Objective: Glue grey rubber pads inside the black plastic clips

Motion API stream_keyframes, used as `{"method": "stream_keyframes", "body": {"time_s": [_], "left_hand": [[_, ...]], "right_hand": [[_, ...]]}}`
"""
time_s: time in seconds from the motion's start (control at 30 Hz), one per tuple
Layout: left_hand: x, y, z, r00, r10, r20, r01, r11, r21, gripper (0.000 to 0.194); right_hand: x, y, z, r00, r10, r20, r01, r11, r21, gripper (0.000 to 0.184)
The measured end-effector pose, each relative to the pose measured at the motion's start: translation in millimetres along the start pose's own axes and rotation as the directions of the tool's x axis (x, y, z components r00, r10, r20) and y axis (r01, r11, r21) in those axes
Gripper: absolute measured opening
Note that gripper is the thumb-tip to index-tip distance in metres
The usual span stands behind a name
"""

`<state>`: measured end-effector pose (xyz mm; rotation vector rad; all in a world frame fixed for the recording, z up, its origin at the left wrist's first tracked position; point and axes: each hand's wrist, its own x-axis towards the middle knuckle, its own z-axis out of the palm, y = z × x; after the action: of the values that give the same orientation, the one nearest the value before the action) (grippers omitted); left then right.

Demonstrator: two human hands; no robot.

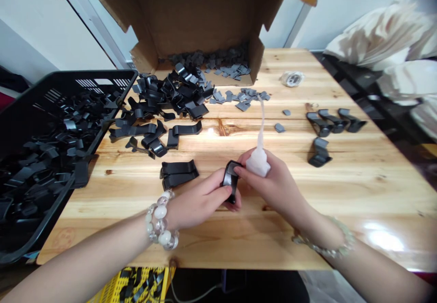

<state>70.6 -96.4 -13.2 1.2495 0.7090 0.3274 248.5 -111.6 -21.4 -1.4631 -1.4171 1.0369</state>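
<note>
Above the front middle of the table, my left hand (205,198) is closed around a black curved clip (231,184). A grey pad lies on the clip's upper end, where my right thumb presses. My right hand (269,175) also grips a small white squeeze bottle (258,161), whose long thin nozzle points up and away from me. Two black clips (179,174) lie side by side just left of my hands. Beyond them spreads a pile of similar clips (170,93). Loose grey pads (243,97) are scattered in front of the open cardboard box (256,59).
A black crate (44,230) full of clips stands at the left. Several clips (319,123) are set apart on the right of the wooden table (368,184), with a tape roll (292,79) behind. Below the front edge is a yellow basket (167,285) holding clips.
</note>
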Motion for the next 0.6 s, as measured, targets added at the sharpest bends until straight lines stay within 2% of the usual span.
{"method": "stream_keyframes", "body": {"time_s": [0.17, 0.27, 0.33, 0.47, 0.6], "left_hand": [[-1, 2, -1.9, 0.997, 0.082, 0.004, -0.082, 0.988, 0.131, 0.019], [-1, 0, -2.7, 0.996, 0.091, 0.016, -0.092, 0.988, 0.127, 0.018], [1, -3, -2.4, 0.997, 0.079, -0.006, -0.078, 0.994, 0.082, 0.017], [5, -7, -1.7, 0.99, 0.051, -0.132, -0.067, 0.991, -0.12, 0.025], [9, -5, -3.6, 0.99, -0.003, -0.144, -0.028, 0.976, -0.215, 0.03]], "right_hand": [[1, -1, 0, 1.0, 0.02, 0.004, -0.02, 0.999, 0.033, 0.016], [1, -2, 0, 0.999, 0.036, 0.005, -0.036, 0.998, 0.044, 0.016], [0, -3, 0, 0.998, 0.058, 0.014, -0.059, 0.996, 0.073, 0.017], [-2, -7, 5, 0.982, 0.116, 0.147, -0.149, 0.96, 0.237, 0.018], [-3, -12, 5, 0.967, 0.112, 0.228, -0.184, 0.927, 0.327, 0.018]]}}
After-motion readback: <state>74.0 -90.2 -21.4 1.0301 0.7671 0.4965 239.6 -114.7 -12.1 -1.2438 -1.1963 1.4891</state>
